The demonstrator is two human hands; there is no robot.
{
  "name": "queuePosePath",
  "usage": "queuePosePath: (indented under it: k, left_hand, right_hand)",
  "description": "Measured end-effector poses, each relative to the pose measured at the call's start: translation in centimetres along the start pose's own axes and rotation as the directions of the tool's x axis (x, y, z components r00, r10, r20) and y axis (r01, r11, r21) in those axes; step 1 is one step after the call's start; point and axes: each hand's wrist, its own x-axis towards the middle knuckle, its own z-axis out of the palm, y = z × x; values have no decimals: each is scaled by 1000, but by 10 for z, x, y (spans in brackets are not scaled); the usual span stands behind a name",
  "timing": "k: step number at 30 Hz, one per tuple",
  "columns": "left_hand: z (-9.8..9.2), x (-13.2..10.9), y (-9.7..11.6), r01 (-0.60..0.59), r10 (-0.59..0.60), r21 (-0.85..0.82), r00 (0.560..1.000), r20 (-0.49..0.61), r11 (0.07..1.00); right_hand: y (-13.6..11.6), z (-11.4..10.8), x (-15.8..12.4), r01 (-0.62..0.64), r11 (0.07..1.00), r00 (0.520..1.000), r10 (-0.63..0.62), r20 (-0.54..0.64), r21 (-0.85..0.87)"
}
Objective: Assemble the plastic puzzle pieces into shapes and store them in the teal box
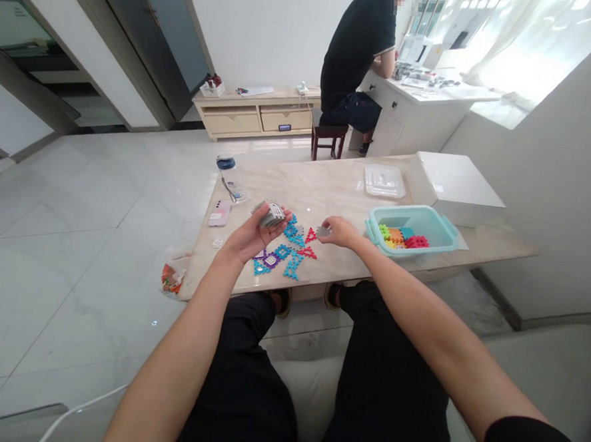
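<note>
My left hand [254,235] is raised over the marble table [327,189], fingers curled around a small stack of grey plastic tiles [272,214]. My right hand [339,232] pinches a single grey tile [323,231] just above the table. Between the two hands lie several flat building tiles: blue ones [293,233], red triangles [310,236] and a purple square [272,259]. A teal plastic bin [412,230] with more coloured tiles sits to the right of my right hand.
A clear lid [385,180] and a white box [452,185] lie at the table's far right. A pink phone [220,213] and a bottle [227,170] are at the left edge. A person in black sits at a white desk [433,96] beyond. A wrapper [172,278] lies on the floor.
</note>
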Motion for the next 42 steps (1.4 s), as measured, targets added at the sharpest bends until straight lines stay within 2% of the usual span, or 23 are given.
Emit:
queuePosePath:
  k: [2, 4, 6, 7, 10, 16, 23, 29, 35, 39, 42]
  left_hand:
    - [2, -1, -1, 22, -27, 62, 997, 76, 998]
    - [4, 2, -5, 48, -64, 133, 991, 119, 990]
    - [5, 7, -10, 59, -84, 190, 989, 124, 980]
    - [5, 10, -13, 63, -90, 216, 989, 121, 974]
    - [5, 17, -21, 76, -112, 273, 987, 118, 959]
    - [6, 16, -27, 89, -130, 288, 984, 124, 953]
    - [8, 14, -29, 61, -121, 325, 979, 167, 944]
    - [12, 14, -29, 37, -93, 350, 985, 146, 936]
    - [16, 17, -42, 105, -201, 420, 960, 193, 902]
    - [16, 14, -44, 99, -176, 396, 971, 163, 913]
    - [17, 10, -39, 115, -191, 385, 968, 165, 916]
  right_hand:
    - [-7, -19, -10, 94, 972, 972, -43, -231, 214]
    - [-18, -38, -24, 279, 881, 889, -87, -449, 382]
    - [-30, -54, -39, 407, 807, 825, -124, -551, 428]
    - [-36, -59, -46, 446, 784, 810, -148, -567, 432]
    - [-52, -67, -56, 517, 744, 800, -244, -548, 423]
    - [-68, -62, -51, 597, 702, 773, -375, -511, 388]
    - [-72, -63, -51, 603, 706, 773, -403, -490, 370]
    - [-69, -61, -50, 596, 715, 786, -426, -449, 365]
    - [-82, -46, -48, 601, 712, 794, -482, -369, 363]
    - [-93, -38, -48, 575, 714, 814, -452, -364, 399]
    - [-95, -42, -48, 592, 710, 801, -466, -375, 381]
